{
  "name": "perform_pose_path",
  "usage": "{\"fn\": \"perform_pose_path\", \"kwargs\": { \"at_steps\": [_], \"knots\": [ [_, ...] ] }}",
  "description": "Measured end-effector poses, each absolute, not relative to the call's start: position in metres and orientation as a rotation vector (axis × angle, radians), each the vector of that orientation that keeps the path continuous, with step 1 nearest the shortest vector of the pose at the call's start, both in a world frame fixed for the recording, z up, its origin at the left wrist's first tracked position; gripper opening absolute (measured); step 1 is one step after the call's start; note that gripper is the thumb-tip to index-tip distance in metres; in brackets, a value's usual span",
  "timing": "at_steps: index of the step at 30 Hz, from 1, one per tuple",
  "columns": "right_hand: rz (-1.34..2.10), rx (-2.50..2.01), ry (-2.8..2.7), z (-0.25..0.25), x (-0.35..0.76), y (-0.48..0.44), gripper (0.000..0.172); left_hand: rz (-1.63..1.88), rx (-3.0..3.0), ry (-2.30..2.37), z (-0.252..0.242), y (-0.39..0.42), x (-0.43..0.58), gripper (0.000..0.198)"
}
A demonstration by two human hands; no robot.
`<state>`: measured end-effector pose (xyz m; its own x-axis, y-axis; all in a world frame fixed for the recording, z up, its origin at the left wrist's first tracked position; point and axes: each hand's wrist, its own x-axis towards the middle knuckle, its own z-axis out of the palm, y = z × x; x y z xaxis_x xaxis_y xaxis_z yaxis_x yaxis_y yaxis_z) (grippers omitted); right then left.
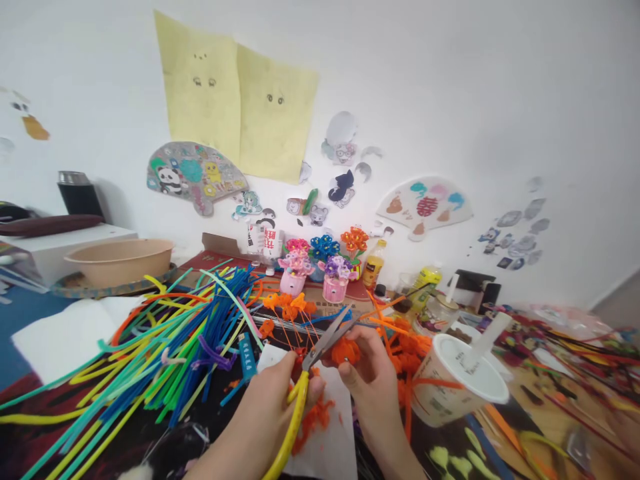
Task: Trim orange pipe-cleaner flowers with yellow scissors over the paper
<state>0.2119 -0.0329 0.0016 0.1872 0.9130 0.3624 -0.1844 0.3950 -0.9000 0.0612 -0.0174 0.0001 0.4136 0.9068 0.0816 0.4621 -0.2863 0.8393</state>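
My left hand (pixel 263 407) is closed around a pair of scissors (pixel 299 407) with yellow handles. The blades point up and to the right, slightly apart, beside a fuzzy orange pipe-cleaner flower (pixel 345 351). That flower is pinched in the fingers of my right hand (pixel 375 383). Below both hands lies a white sheet of paper (pixel 333 447) scattered with orange fuzz clippings (pixel 315 423). Several small orange flowers on thin stems (pixel 287 305) stand just beyond the scissors. More orange pipe-cleaner pieces (pixel 407 350) are heaped to the right of my right hand.
A large spread of coloured pipe cleaners (pixel 200 347) fills the left side, near a beige basin (pixel 120 257). Pink pots of craft flowers (pixel 335 287) stand at the back by the wall. A white paper cup (pixel 443 387) is at the right, beside pale green pieces (pixel 457 463).
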Motion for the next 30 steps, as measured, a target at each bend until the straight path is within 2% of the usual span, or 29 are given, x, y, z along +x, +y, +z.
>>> {"fn": "perform_pose_path", "kwargs": {
  "at_steps": [17,22,30],
  "knots": [
    [0.901,-0.873,-1.156,-0.002,0.214,-0.033,0.044,0.764,1.85,1.226,0.006,-0.013,0.065,0.025],
    [0.904,-1.017,-1.114,-0.001,0.217,-0.032,0.032,0.666,1.936,1.259,0.008,-0.011,0.064,0.024],
    [0.683,-1.101,-1.197,0.012,0.215,-0.035,0.021,0.588,2.016,1.405,0.004,-0.016,0.059,0.021]
  ]
}}
